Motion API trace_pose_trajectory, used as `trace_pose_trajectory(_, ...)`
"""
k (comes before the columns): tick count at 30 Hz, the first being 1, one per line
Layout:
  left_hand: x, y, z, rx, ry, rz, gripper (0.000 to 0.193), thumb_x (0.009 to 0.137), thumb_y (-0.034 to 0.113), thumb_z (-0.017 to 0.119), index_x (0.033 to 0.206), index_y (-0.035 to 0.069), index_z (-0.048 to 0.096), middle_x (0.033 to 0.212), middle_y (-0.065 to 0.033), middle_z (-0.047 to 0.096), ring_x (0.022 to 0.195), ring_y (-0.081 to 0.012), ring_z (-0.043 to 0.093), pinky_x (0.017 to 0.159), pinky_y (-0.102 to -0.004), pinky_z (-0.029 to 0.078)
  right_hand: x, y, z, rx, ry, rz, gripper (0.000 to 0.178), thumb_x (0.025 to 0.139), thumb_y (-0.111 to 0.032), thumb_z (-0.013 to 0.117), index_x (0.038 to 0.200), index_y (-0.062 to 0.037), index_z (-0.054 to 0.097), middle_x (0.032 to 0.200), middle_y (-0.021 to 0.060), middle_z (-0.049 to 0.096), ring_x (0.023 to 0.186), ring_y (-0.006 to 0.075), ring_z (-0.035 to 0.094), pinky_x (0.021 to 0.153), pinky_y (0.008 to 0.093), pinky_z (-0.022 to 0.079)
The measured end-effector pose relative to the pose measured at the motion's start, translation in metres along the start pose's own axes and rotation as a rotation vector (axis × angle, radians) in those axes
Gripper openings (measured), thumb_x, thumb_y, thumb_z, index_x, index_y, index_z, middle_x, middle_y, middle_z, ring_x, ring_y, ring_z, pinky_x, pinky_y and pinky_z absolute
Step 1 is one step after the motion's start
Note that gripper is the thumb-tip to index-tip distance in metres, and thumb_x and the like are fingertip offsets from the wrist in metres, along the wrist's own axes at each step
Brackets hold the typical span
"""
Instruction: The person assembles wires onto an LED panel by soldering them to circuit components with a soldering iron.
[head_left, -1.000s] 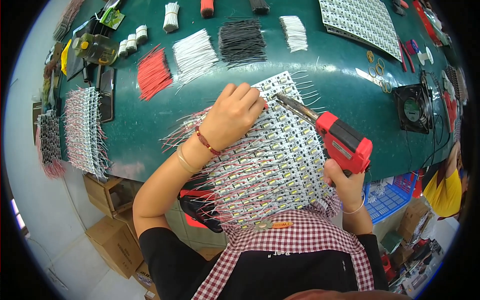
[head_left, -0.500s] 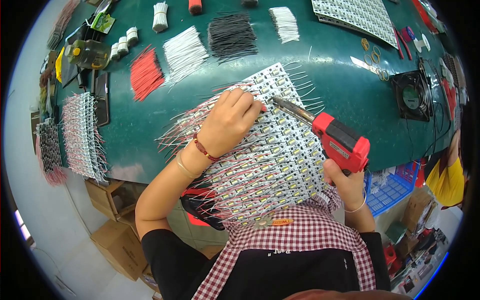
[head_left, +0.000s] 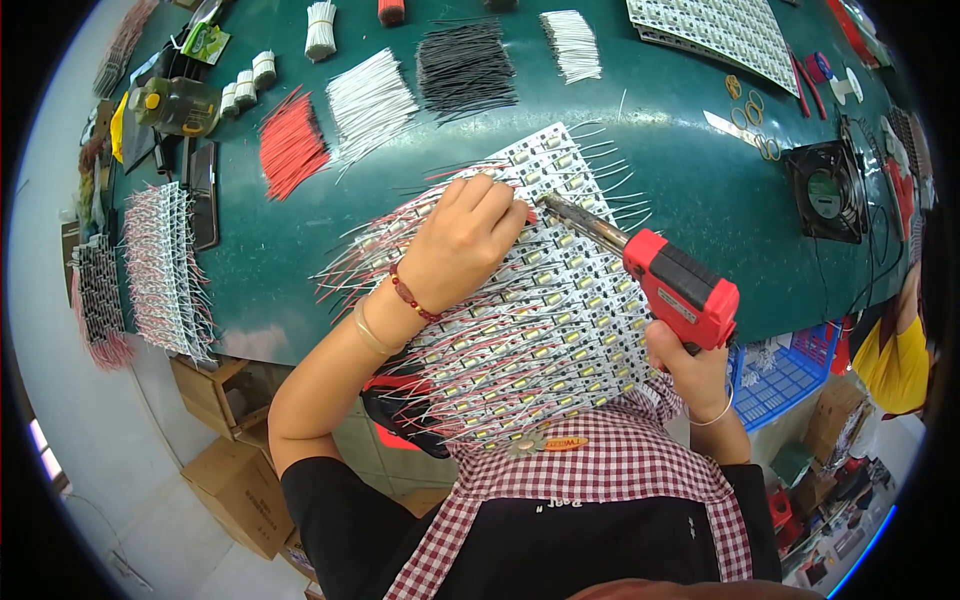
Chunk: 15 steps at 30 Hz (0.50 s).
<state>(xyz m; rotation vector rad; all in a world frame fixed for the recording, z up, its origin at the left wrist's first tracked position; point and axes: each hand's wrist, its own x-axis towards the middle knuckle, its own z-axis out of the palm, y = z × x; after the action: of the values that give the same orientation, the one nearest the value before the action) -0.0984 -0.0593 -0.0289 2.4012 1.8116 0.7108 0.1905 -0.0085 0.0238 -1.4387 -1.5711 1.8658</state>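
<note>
A white sheet of small LED circuit boards (head_left: pixel 580 290) lies tilted over the table edge and my lap, with red, black and white wires fanning out from it. My left hand (head_left: pixel 465 230) is closed in a pinch over the upper part of the sheet. Red wire ends (head_left: pixel 531 215) show at its fingertips; most of what it holds is hidden by the fingers. My right hand (head_left: pixel 692 370) grips a red and black soldering gun (head_left: pixel 685 290). The gun's metal tip reaches the boards just right of my left fingertips.
Piles of red wires (head_left: pixel 292 145), white wires (head_left: pixel 370 105) and black wires (head_left: pixel 465 65) lie beyond the sheet. A wired board sheet (head_left: pixel 165 270) stands at the left. At the right are a black fan (head_left: pixel 825 190), scissors (head_left: pixel 740 130) and a blue basket (head_left: pixel 790 375).
The soldering gun's tip has shifted very slightly left, nearer my left fingertips. Both hands otherwise keep their places and holds.
</note>
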Motion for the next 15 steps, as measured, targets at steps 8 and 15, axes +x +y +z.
trace_pose_trajectory(8, -0.0002, 0.0005, 0.0022, 0.006, 0.012, 0.004, 0.022, 0.076, 0.004, 0.063, 0.097, 0.001, 0.066, 0.084, -0.0069, 0.049, 0.081, -0.0226, 0.051, 0.074, -0.0349, 0.045, 0.0, 0.0084, 0.0002, -0.054, 0.005, -0.056, 0.024, 0.081, -0.006, 0.077, 0.102, -0.0006, 0.067, 0.088, 0.0008, 0.068, 0.075, 0.0073, 0.063, 0.069, 0.0245, 0.051)
trace_pose_trajectory(15, -0.0005, -0.0002, 0.0014, 0.003, -0.002, 0.01, 0.021, 0.076, 0.004, 0.062, 0.097, 0.001, 0.066, 0.084, -0.0071, 0.049, 0.081, -0.0227, 0.052, 0.073, -0.0346, 0.044, -0.0019, 0.0018, -0.0014, -0.005, 0.004, -0.085, 0.025, 0.081, -0.005, 0.077, 0.104, -0.0004, 0.067, 0.089, 0.0018, 0.069, 0.075, 0.0076, 0.063, 0.069, 0.0247, 0.052)
